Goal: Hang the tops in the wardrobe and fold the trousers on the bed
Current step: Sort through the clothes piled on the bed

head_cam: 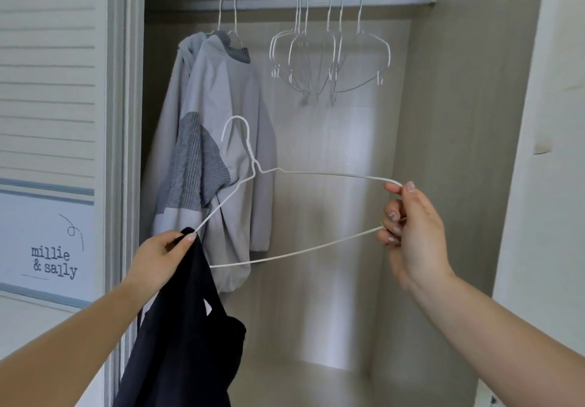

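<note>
Closest to you, your left hand pinches a black top at one edge, right where the left end of a white wire hanger meets the cloth, so fabric and wire seem to be held in the same pinch, while your right hand grasps the hanger's right end with fingers curled round both the upper and lower wire. The top hangs down from that single pinch and runs out of the bottom of the frame, so you cannot tell how long it is, where its neck or other shoulder lies, or whether the hanger end is already inside it or only lying against it. The likely trouble is the cloth sliding off the thin wire arm once you ease the pinch, since only one side appears engaged; threading the far end through the wrong opening would leave it hanging crooked. The hanger is tilted, hook up and leaning left, close in front of the grey hooded top already hung, and it could snag there as you lift. Beyond, empty wire hangers crowd the rail; swinging the hook in among them risks tangling or knocking one down. The trousers and the bed are nowhere in view, and the wardrobe floor is blurred.
</note>
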The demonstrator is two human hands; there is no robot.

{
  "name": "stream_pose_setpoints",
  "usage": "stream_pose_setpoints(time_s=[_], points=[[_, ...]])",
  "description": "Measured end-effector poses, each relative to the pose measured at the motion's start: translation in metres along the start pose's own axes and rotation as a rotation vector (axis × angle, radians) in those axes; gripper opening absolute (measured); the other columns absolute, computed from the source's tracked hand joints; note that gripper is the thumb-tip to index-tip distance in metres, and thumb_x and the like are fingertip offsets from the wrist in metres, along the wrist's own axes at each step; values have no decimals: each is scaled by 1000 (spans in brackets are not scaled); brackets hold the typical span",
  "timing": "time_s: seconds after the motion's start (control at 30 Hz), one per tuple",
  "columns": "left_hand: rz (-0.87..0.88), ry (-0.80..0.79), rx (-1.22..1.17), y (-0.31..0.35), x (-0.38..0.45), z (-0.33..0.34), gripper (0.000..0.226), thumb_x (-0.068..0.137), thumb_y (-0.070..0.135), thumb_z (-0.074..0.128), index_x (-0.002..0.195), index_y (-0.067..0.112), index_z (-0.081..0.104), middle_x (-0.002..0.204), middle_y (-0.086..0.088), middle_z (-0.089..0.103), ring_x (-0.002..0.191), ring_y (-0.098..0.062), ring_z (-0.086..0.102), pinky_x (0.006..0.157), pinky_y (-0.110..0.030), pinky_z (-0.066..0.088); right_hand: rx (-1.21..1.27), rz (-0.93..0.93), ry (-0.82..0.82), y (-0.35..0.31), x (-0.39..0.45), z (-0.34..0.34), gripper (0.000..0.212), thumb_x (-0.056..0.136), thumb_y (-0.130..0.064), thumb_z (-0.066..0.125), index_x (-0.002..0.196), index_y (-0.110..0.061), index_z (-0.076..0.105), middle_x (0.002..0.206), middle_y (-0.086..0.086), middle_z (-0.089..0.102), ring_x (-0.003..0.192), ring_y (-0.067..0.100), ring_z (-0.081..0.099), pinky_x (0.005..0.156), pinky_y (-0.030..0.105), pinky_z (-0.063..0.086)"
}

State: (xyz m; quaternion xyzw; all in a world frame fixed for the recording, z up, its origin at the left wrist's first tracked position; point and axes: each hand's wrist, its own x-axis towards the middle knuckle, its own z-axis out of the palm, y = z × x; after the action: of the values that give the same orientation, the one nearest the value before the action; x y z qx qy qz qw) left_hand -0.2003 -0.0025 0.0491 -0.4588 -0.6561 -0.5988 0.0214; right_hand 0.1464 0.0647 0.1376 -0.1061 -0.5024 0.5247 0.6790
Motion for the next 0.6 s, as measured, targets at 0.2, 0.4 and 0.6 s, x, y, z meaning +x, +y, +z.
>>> stream_pose_setpoints(time_s=[0.2, 0.4, 0.6], points=[[-27, 23, -169, 10, 3, 5, 27, 90, 37, 61, 67, 23, 64, 58, 1, 55, 59, -16, 49, 61, -31, 40, 39, 83, 6, 6, 6, 1, 29, 101, -32, 42, 87, -19, 63, 50, -8, 37, 39, 5, 25, 38, 15, 21], [48, 8, -239, 45, 9, 21, 22, 90, 33, 61, 75, 17, 66, 70, -2, 65, 68, -14, 56, 69, -29, 43, 28, 172, -45, 19, 1, -3, 28, 100, -31, 44, 88, -18, 65, 55, -6, 44, 41, 5, 31, 37, 15, 24], [72, 44, -252, 75, 18, 29, 38, 86, 38, 66, 73, 4, 56, 65, -8, 54, 61, -16, 49, 61, -31, 40, 172, 257, -7, 20, 2, -17, 16, 80, -34, 66, 89, -21, 72, 85, 0, 64, 83, 9, 67, 59, 28, 55]])
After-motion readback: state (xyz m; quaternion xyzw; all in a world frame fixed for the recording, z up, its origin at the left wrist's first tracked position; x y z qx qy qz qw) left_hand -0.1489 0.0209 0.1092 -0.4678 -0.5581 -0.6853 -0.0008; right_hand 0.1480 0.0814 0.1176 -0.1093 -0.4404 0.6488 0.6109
